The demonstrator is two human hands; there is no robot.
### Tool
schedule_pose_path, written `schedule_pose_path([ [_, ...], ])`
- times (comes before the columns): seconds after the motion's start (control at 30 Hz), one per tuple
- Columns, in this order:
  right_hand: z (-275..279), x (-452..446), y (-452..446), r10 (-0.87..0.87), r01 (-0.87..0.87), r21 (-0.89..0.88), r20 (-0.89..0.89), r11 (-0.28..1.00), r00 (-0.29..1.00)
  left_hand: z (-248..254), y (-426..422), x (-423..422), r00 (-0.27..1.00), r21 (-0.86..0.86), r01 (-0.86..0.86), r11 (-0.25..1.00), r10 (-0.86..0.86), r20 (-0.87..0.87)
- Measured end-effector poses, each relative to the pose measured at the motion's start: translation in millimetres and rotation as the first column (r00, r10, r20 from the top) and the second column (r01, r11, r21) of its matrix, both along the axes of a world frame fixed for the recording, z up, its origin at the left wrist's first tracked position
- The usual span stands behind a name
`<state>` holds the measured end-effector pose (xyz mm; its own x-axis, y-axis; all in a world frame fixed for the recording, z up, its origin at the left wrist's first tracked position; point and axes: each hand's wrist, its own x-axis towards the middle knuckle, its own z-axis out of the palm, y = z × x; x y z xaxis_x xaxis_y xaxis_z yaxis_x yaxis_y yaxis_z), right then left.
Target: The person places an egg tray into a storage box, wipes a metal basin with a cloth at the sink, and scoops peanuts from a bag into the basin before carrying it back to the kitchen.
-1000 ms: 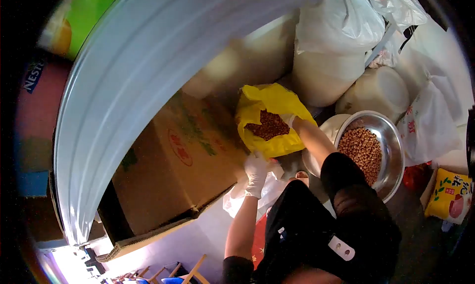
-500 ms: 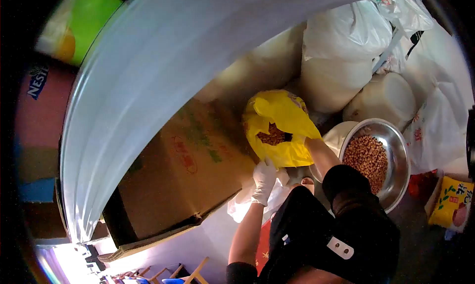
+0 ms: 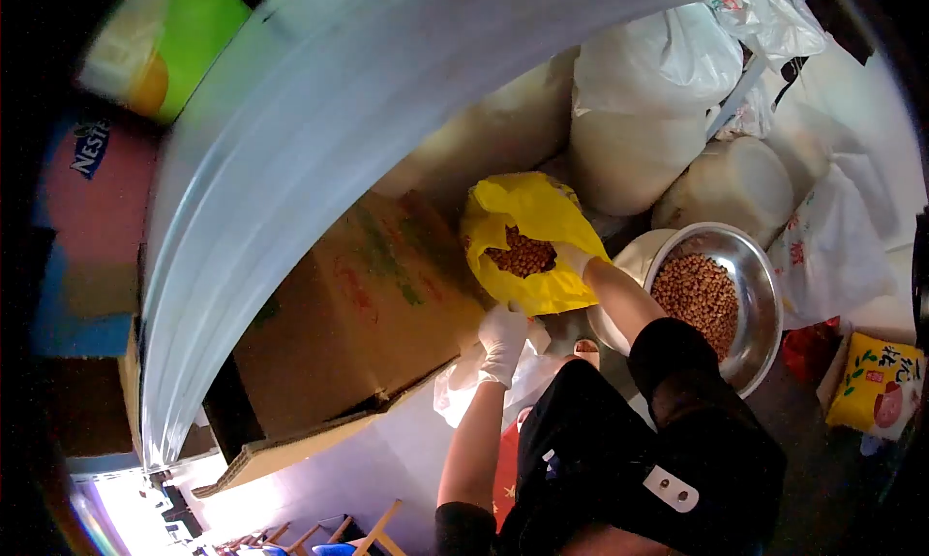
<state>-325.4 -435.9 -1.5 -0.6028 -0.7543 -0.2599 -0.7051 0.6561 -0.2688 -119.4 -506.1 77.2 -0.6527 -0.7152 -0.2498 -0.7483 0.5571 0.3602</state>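
Observation:
A yellow plastic bag (image 3: 544,208) stands with its mouth open, and reddish-brown kernels that look like peanuts (image 3: 523,253) show inside. My left hand (image 3: 503,341), in a white glove, is closed on the bag's near lower edge. At the right side of the mouth my right hand (image 3: 574,259), also gloved, grips the bag's rim; its fingertips are hidden by the plastic. Just right of my right forearm is a steel bowl (image 3: 762,300), tilted in view, holding more of the same kernels (image 3: 695,300).
A large cardboard box (image 3: 319,362) lies left of the bag. Behind are white sacks (image 3: 634,159) and a white bucket (image 3: 740,188). A yellow printed packet (image 3: 876,382) sits at far right. Translucent plastic sheeting (image 3: 281,188) arcs across the upper left.
The whole view has shifted slightly, so things sit a little further left. The bag's mouth shows more of the kernels, and my right hand has moved a little inward at the rim.

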Motion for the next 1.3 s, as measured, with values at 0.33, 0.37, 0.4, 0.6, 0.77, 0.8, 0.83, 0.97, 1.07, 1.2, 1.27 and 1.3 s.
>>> schedule_pose_path([
  [0.33, 9.5, 21.8, 17.9, 0.029, -0.031, 0.064, 0.032, 0.997, 0.999, -21.8, 8.7, 25.2, 0.997, -0.004, 0.079, 0.997, -0.079, 0.019],
  [0.37, 9.8, 23.5, 20.9, 0.029, -0.031, 0.07, 0.033, 0.997, 0.999, -20.2, 9.0, 25.0, 0.997, -0.009, 0.061, 0.998, -0.06, 0.038],
  [0.4, 9.6, 25.0, 24.5, 0.024, -0.027, 0.077, 0.039, 0.997, 0.999, -19.3, 9.6, 23.7, 0.997, -0.012, 0.044, 0.999, -0.043, 0.059],
  [0.6, 13.4, 28.7, 38.9, 0.024, -0.03, 0.109, 0.048, 0.994, 0.999, 21.8, 12.8, 12.3, 0.997, -0.075, -0.076, 0.994, 0.078, 0.023],
  [0.77, 13.1, 32.2, 57.7, 0.031, -0.037, 0.129, 0.048, 0.991, 0.998, 41.5, 6.5, -1.2, 0.957, -0.376, -0.054, 0.925, -0.059, -0.283],
  [0.8, 12.5, 33.7, 60.3, 0.03, -0.036, 0.133, 0.047, 0.99, 0.998, 59.6, 8.3, -4.0, 0.976, -0.323, -0.021, 0.946, -0.051, -0.213],
  [0.83, 10.2, 34.5, 64.5, 0.024, -0.031, 0.139, 0.051, 0.99, 0.998, 64.3, 4.5, -7.0, 0.978, -0.315, 0.019, 0.949, -0.084, -0.193],
  [0.97, 5.0, 39.2, 77.1, 0.035, -0.043, 0.168, 0.048, 0.985, 0.998, 56.5, -23.7, -18.1, 0.938, -0.378, 0.199, 0.904, -0.288, -0.194],
  [1.07, -1.4, 40.6, 86.9, 0.039, -0.047, 0.182, 0.046, 0.982, 0.998, 73.0, -31.8, -44.3, 0.903, -0.332, 0.35, 0.876, -0.41, -0.129],
  [1.2, -12.1, 39.9, 93.5, 0.054, -0.059, 0.178, 0.036, 0.982, 0.998, 54.8, -46.0, -67.8, 0.859, -0.176, 0.511, 0.842, -0.492, 0.14],
  [1.27, -12.1, 39.9, 94.2, 0.074, -0.079, 0.157, 0.039, 0.984, 0.996, 50.7, -53.0, -75.9, 0.832, -0.142, 0.499, 0.855, -0.427, 0.355],
  [1.3, -12.3, 38.1, 92.6, 0.078, -0.084, 0.154, 0.04, 0.985, 0.996, 48.5, -56.9, -81.9, 0.781, -0.139, 0.52, 0.843, -0.403, 0.477],
])
